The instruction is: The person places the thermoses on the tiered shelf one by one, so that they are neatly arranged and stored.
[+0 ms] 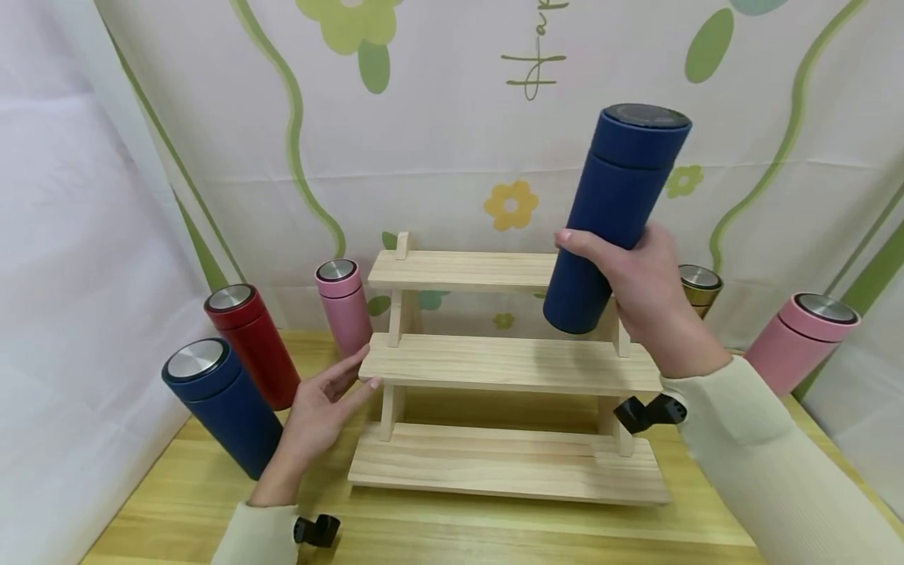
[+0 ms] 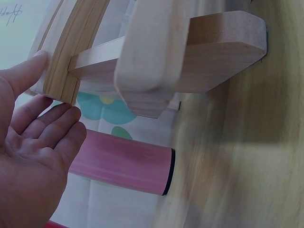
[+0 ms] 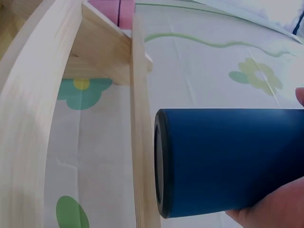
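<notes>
In the head view my right hand [image 1: 646,286] grips a dark blue thermos bottle [image 1: 614,196] around its lower half. The bottle leans to the right, its dark cap up, in front of the top shelf's right part. The right wrist view shows the bottle's base [image 3: 164,164] right by a shelf edge. My left hand [image 1: 318,408] holds the left end of the middle shelf of a three-tier wooden display stand [image 1: 508,361], thumb at the front corner, fingers at the end. In the left wrist view those fingers [image 2: 61,123] overlap a pink thermos bottle [image 2: 126,161] behind.
Left of the stand are a second blue bottle [image 1: 226,408], a red bottle [image 1: 257,345] and the pink bottle [image 1: 346,310]. On the right stand a gold bottle [image 1: 699,286], partly hidden by the right hand, and another pink bottle [image 1: 798,345]. A floral cloth [image 1: 452,118] hangs behind the wooden table [image 1: 424,526].
</notes>
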The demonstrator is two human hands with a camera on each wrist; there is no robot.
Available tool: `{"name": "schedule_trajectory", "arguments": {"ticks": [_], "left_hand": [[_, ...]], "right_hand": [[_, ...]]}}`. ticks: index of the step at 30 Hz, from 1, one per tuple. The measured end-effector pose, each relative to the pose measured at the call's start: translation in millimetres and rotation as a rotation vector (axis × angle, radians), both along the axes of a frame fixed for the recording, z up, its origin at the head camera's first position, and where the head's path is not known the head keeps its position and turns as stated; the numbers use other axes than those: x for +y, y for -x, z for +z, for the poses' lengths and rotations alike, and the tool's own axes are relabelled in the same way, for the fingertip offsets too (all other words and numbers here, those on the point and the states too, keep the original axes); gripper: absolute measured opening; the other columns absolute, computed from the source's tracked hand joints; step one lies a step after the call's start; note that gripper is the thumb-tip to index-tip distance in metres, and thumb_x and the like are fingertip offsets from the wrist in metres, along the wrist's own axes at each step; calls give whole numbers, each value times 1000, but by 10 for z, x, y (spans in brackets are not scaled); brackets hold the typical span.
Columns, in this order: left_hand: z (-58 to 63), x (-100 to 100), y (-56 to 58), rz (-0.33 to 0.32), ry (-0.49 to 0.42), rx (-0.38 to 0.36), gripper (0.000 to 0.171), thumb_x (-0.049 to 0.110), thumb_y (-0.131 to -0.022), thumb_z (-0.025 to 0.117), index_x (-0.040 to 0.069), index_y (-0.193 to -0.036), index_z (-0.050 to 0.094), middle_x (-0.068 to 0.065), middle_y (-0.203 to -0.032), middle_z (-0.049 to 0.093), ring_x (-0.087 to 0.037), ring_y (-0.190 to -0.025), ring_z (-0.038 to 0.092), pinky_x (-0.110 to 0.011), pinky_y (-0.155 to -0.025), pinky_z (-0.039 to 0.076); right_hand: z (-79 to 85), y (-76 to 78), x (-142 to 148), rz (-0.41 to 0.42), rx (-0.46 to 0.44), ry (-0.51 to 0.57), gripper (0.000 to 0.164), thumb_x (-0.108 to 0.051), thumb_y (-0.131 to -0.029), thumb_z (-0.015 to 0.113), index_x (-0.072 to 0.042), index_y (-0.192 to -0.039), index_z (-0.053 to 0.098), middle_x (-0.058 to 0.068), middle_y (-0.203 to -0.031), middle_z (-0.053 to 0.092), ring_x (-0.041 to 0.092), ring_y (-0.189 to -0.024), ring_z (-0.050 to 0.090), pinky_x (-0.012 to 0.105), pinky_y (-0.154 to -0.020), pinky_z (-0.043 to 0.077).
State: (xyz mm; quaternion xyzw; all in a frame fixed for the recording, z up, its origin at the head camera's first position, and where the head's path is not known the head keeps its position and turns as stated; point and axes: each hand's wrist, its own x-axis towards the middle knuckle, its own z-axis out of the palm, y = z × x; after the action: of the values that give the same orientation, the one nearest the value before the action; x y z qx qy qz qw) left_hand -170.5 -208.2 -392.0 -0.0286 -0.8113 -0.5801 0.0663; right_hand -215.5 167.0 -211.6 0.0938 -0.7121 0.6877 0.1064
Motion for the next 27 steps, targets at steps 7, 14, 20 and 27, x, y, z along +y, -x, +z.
{"name": "schedule_trajectory", "arguments": {"ticks": [7, 14, 20, 27], "left_hand": [[-15, 5, 5, 1, -4, 1, 62, 38, -95, 78, 25, -152, 57, -8, -159, 52, -28, -147, 51, -38, -108, 51], [-11, 2, 5, -5, 0, 16, 62, 38, -96, 78, 24, -152, 56, -9, -159, 52, -28, -146, 52, -38, -108, 51], [-7, 4, 8, 1, 5, 15, 62, 37, -96, 78, 24, -152, 56, -9, -159, 52, -27, -145, 52, -37, -108, 51], [-9, 13, 11, 11, 18, 14, 61, 37, -96, 77, 23, -152, 57, -10, -159, 52, -29, -145, 52, -40, -108, 51]], "right_hand": [[70, 124, -130, 5, -42, -93, 77, -45, -87, 84, -19, -149, 45, 5, -142, 57, 28, -126, 57, 59, -117, 42], [124, 255, -278, 35, -20, -49, 73, -43, -87, 84, -18, -145, 48, 6, -137, 60, 29, -124, 59, 59, -115, 43], [136, 359, -432, 37, -2, -75, 69, -46, -86, 83, -20, -142, 53, 5, -136, 63, 28, -122, 62, 57, -111, 47], [148, 516, -663, 23, -15, -100, 73, -54, -84, 83, -21, -142, 53, 4, -137, 64, 26, -121, 64, 54, -109, 50]]}}
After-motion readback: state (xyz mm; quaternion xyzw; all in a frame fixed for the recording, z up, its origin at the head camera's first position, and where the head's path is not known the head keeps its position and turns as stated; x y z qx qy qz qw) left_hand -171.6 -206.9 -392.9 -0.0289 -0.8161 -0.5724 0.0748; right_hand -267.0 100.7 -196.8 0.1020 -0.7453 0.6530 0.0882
